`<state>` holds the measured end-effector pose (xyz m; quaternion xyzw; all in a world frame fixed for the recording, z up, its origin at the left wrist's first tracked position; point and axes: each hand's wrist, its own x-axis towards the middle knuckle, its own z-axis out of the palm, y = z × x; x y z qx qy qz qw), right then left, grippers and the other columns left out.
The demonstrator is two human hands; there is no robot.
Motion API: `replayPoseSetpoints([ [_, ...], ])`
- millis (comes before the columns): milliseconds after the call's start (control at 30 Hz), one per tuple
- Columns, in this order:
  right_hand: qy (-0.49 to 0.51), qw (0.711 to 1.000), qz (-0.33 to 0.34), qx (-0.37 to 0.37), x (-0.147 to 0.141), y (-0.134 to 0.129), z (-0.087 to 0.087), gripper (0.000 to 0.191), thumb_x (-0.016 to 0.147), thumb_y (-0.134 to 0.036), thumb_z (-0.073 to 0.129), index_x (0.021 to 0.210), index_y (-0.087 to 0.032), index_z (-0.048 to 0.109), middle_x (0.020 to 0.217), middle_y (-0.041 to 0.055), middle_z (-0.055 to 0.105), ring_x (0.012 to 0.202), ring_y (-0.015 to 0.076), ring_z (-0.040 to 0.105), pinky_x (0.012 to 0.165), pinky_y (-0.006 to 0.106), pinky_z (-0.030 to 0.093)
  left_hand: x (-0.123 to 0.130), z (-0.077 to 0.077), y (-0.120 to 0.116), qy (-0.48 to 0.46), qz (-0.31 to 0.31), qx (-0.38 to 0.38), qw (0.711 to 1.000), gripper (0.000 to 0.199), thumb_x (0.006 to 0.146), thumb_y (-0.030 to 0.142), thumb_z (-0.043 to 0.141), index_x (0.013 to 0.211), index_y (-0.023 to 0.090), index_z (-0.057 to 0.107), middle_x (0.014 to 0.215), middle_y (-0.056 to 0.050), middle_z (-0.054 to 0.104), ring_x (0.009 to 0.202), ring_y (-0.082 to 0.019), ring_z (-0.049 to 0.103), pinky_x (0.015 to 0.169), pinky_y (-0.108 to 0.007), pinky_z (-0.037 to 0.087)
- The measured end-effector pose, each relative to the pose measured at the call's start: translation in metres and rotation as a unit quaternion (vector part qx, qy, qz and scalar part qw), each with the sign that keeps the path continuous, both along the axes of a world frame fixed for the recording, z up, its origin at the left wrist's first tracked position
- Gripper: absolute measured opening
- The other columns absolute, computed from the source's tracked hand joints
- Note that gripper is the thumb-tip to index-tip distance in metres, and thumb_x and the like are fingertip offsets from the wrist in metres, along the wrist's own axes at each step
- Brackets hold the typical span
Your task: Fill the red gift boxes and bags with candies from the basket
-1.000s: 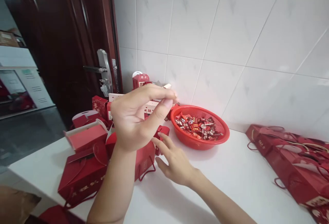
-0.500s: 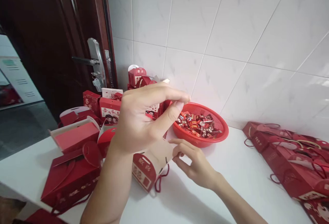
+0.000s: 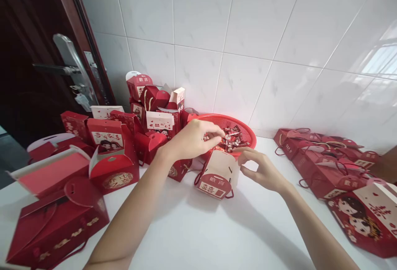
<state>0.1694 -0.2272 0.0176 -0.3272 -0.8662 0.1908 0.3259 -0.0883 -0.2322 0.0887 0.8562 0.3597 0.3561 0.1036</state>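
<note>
A small red-and-cream candy gift box (image 3: 215, 181), its top open and dark cords at its sides, stands on the white table. My right hand (image 3: 262, 170) is at its right flap, thumb and index finger curled against the cardboard edge. Just behind the box sits a red plastic basket (image 3: 252, 139) with many wrapped candies (image 3: 234, 134). My left hand (image 3: 195, 137) reaches over the basket's left rim. Its thumb and index finger are slightly apart near the candies, with nothing seen between them.
Several red gift boxes (image 3: 114, 175) crowd the left of the table, some stacked by the wall. A row of closed red boxes (image 3: 316, 170) lies at the right. A tiled wall (image 3: 198, 75) runs behind; a dark door (image 3: 27, 26) stands at left.
My left hand has gone from in front of my view down to the basket. The small box now stands nearer the basket's front, my right hand still at its right side. The view has turned right.
</note>
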Motion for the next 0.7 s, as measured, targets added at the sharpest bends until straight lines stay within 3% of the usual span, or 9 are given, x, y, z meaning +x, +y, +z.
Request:
replayPoseSetpoints([
  [167, -0.014, 1.000, -0.007, 0.014, 0.010, 0.002, 0.010, 0.015, 0.075, -0.009, 0.049, 0.074, -0.022, 0.056, 0.101, 0.0065, 0.074, 0.094, 0.0223, 0.070, 0.077, 0.033, 0.055, -0.002, -0.011, 0.019, 0.129, 0.021, -0.093, 0.987, 0.026, 0.089, 0.025, 0.057, 0.106, 0.022, 0.076, 0.109, -0.002, 0.077, 0.097, -0.020, 0.071, 0.084, -0.028, 0.053],
  [367, -0.040, 0.998, -0.042, -0.028, 0.023, -0.003, 0.025, 0.014, 0.075, -0.010, 0.050, 0.076, -0.022, 0.059, 0.103, 0.0047, 0.076, 0.087, 0.0195, 0.071, 0.076, 0.030, 0.056, -0.029, -0.008, 0.025, 0.192, 0.155, -0.141, 0.959, 0.033, 0.080, 0.026, 0.063, 0.112, 0.023, 0.073, 0.122, -0.004, 0.073, 0.110, -0.025, 0.067, 0.089, -0.029, 0.051],
  [567, 0.000, 1.000, -0.012, -0.027, 0.011, 0.005, 0.009, 0.016, 0.075, -0.009, 0.050, 0.080, -0.021, 0.058, 0.101, 0.0065, 0.074, 0.081, 0.0175, 0.069, 0.074, 0.031, 0.058, -0.040, -0.011, 0.031, 0.254, 0.195, -0.241, 0.916, 0.028, 0.066, 0.028, 0.074, 0.093, 0.023, 0.072, 0.096, -0.002, 0.073, 0.086, -0.024, 0.068, 0.067, -0.028, 0.048],
  [700, 0.023, 0.999, 0.011, -0.040, 0.007, 0.012, 0.000, 0.025, 0.078, -0.009, 0.048, 0.095, -0.021, 0.062, 0.109, 0.0083, 0.070, 0.079, 0.0159, 0.070, 0.074, 0.033, 0.059, -0.046, -0.018, 0.039, 0.271, 0.212, -0.278, 0.897, 0.029, 0.062, 0.013, 0.069, 0.089, 0.023, 0.072, 0.087, -0.001, 0.069, 0.080, -0.024, 0.066, 0.061, -0.028, 0.045],
])
